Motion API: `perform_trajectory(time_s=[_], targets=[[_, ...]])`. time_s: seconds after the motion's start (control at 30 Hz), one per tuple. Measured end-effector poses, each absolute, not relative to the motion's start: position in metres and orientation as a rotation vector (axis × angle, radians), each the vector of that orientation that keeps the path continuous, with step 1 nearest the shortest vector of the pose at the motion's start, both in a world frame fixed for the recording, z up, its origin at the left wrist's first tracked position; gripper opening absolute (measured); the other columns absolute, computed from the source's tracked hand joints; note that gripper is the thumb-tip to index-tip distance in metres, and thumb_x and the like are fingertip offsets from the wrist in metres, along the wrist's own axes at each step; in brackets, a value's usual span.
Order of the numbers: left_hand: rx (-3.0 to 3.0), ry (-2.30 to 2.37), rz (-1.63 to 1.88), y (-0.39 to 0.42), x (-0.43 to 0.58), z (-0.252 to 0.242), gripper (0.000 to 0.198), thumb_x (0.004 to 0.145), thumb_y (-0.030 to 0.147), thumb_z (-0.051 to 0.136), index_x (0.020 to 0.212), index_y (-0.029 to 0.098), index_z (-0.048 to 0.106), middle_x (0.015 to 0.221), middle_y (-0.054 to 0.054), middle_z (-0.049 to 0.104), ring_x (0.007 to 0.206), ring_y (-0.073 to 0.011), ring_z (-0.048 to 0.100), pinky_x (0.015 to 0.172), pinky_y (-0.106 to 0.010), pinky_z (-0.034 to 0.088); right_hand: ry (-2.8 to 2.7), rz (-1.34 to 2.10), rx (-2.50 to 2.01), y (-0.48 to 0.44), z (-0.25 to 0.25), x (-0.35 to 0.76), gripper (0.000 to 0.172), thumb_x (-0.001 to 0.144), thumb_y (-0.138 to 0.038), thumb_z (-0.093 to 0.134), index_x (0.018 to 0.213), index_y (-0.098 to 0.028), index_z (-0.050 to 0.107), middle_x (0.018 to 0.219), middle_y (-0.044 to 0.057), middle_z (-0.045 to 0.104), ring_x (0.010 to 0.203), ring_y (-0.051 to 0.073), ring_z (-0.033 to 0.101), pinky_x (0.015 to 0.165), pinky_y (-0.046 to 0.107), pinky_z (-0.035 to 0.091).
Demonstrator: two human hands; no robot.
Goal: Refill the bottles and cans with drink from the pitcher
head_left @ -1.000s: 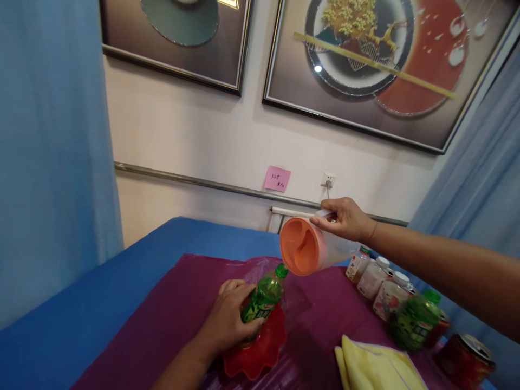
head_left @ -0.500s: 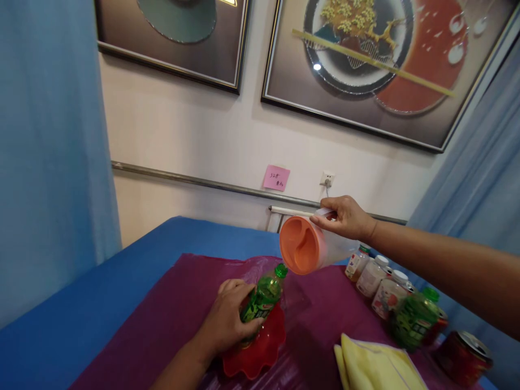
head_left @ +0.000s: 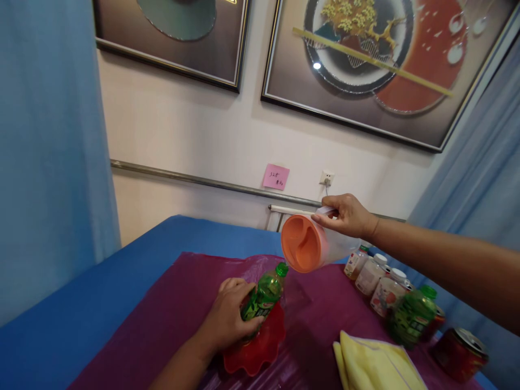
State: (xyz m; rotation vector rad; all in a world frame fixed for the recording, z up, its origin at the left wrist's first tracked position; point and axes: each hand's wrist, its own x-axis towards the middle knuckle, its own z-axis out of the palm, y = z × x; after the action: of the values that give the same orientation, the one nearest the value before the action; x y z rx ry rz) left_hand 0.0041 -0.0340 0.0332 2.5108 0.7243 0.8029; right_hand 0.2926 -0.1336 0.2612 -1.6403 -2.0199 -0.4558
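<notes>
My left hand [head_left: 227, 317] is wrapped round a green plastic bottle [head_left: 264, 297] with a green cap, which leans to the right over a red wavy-edged bowl [head_left: 260, 349]. My right hand [head_left: 345, 215] grips the handle of a clear jug with an orange lid [head_left: 304, 244]. The jug is tipped on its side in the air, its lid facing me, just above and to the right of the bottle's cap.
A purple sheet [head_left: 170, 314] covers a blue table [head_left: 81, 303]. At the right stand several small white-capped bottles [head_left: 376, 276], another green bottle [head_left: 408, 314] and a red can [head_left: 459, 355]. A folded yellow cloth [head_left: 374, 365] lies at the front. Blue curtains hang either side.
The jug and my right hand have edged slightly up. The left hand and the green bottle have stayed where they were.
</notes>
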Motion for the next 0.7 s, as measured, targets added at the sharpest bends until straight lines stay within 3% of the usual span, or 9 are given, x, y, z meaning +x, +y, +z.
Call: perform_trajectory(time_s=[0.43,0.7], targets=[[2.509,0.727,0.786,-0.0333,0.0049,0.0295,0.051,0.065,0.033,0.080,0.113,0.023,0.067,0.107,-0.006,0.066,0.106,-0.0297,0.056,0.099,-0.047,0.042,-2.041,-0.475,-1.603,-0.1335,0.2629,0.2922,0.049,0.084,-0.055,0.060,0.058,-0.024,0.031,0.054,-0.005,0.034,0.052,0.009,0.030,0.052,0.026,0.026],[2.527,0.733,0.802,-0.0336,0.0045,0.0302,0.047,0.064,0.033,0.079,0.109,0.022,0.068,0.105,-0.006,0.065,0.105,-0.0299,0.056,0.098,-0.047,0.043,-2.057,-0.488,-1.599,-0.1335,0.2631,0.2934,0.049,0.084,-0.056,0.060,0.059,-0.024,0.033,0.054,-0.006,0.034,0.052,0.009,0.029,0.053,0.027,0.025]])
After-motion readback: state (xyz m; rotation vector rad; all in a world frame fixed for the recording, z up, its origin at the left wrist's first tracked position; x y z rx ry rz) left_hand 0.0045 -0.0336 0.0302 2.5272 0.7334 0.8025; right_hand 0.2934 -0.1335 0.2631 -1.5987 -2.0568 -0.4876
